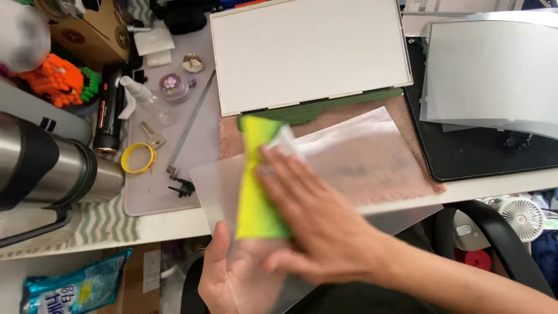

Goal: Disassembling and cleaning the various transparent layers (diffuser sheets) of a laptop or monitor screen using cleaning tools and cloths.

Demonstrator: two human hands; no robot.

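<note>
A large translucent plastic sheet [360,157] lies tilted across the desk's front edge. My left hand [224,279] holds its near corner from underneath, thumb on top. My right hand [314,221] presses a yellow-green cloth [256,186] flat against the sheet, fingers spread over the cloth's right side. Behind the sheet a white flat panel [308,52] with a dark green strip [325,107] along its near edge rests on the desk.
A steel flask [52,168] lies at the left beside a yellow wristband [138,158], a key, a spray bottle [145,99] and a thin metal bar. A black mat [482,151] carries more pale sheets [494,70] at the right. A small white fan [523,216] sits below the desk.
</note>
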